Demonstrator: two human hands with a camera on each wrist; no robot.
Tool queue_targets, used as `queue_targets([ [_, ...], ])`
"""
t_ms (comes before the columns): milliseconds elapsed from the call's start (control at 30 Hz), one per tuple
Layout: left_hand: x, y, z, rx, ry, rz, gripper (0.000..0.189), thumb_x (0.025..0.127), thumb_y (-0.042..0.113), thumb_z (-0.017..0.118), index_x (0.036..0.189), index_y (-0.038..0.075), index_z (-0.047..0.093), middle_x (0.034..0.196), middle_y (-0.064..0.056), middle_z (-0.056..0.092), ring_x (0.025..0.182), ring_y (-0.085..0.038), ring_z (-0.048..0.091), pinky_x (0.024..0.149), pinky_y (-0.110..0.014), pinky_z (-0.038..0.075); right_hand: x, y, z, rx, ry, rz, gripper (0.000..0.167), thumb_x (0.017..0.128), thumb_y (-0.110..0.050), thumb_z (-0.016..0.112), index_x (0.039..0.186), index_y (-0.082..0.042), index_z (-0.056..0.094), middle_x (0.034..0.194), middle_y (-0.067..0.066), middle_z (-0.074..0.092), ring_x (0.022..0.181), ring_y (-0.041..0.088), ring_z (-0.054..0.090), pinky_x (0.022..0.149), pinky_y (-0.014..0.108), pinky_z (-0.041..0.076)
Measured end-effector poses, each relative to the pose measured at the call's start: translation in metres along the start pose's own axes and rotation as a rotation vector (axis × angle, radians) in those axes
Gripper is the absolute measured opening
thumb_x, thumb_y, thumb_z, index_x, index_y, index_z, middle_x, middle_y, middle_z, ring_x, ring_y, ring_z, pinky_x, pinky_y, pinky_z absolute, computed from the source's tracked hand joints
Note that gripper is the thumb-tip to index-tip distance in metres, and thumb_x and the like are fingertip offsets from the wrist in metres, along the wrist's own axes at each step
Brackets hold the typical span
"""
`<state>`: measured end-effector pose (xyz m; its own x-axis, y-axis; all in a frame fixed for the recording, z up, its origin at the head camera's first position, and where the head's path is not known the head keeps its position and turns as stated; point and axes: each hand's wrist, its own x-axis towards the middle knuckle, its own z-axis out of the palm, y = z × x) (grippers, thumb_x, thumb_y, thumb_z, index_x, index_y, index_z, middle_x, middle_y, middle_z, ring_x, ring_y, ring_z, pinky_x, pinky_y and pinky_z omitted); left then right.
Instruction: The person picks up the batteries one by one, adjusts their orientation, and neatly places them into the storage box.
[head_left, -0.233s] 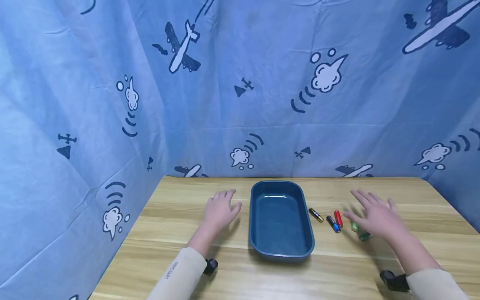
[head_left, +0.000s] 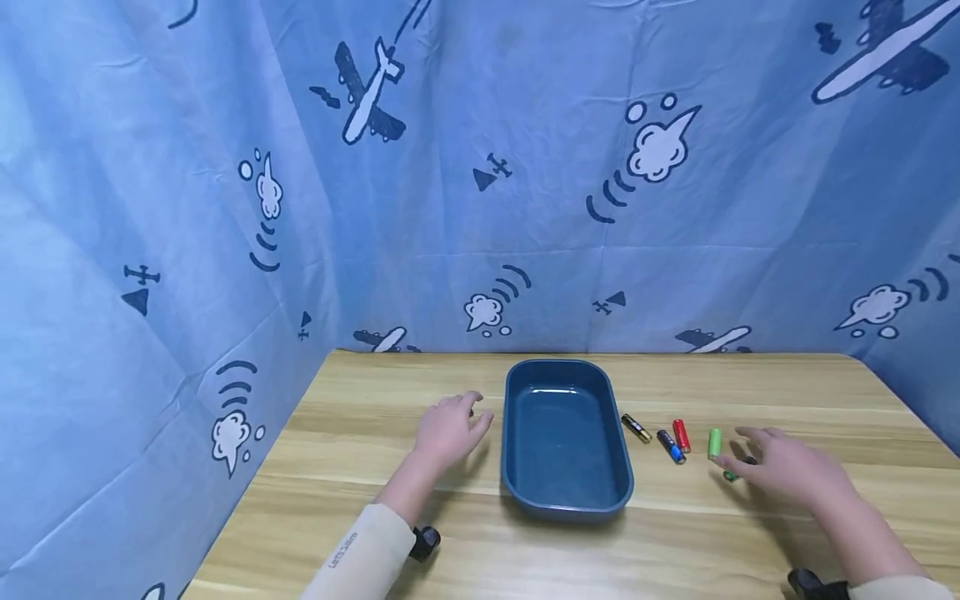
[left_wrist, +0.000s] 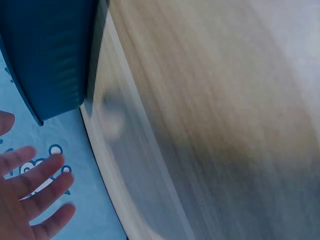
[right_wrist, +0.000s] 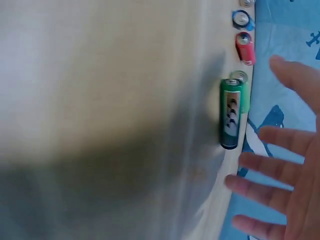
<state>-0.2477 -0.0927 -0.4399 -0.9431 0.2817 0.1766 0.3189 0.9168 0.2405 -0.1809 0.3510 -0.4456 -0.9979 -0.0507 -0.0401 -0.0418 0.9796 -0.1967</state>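
Observation:
My right hand point(head_left: 795, 467) hovers with spread fingers over a dark green battery point(right_wrist: 230, 114), holding nothing. In the head view that hand partly covers this battery. Right behind it lies a light green battery point(head_left: 715, 442). To their left are a red battery point(head_left: 681, 435), a black and blue battery point(head_left: 671, 447) and a black and gold battery point(head_left: 636, 427). My left hand point(head_left: 448, 431) is held above the table left of a dark blue rectangular tray point(head_left: 567, 507), its fingers loosely bent and apart from the tray wall.
The tray stands on the wooden table point(head_left: 420, 375), between the hands, with its bare floor showing. A blue curtain point(head_left: 450, 208) printed with planes and clouds hangs along the table's back and left side.
My right hand has drawn back toward me and slightly right, uncovering the light green battery. My left hand has shifted slightly right and nearer to me. The view has tilted a little.

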Motion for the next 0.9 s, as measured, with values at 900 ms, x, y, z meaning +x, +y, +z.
queue_targets([
  [900,-0.003,0.026,0.029,-0.442,-0.182,-0.107,0.069,0.093,0.044,0.048,0.148,0.013,0.021,0.067,0.001,0.05,0.054,-0.014,0.048,0.05,-0.03,0.037,-0.008,0.001,0.017,0.03,0.084,0.021,0.064,0.068,-0.053,0.073,0.101,0.002,0.064,0.098,0.025,0.059,0.088,0.047,0.056,0.06,0.057,0.043],
])
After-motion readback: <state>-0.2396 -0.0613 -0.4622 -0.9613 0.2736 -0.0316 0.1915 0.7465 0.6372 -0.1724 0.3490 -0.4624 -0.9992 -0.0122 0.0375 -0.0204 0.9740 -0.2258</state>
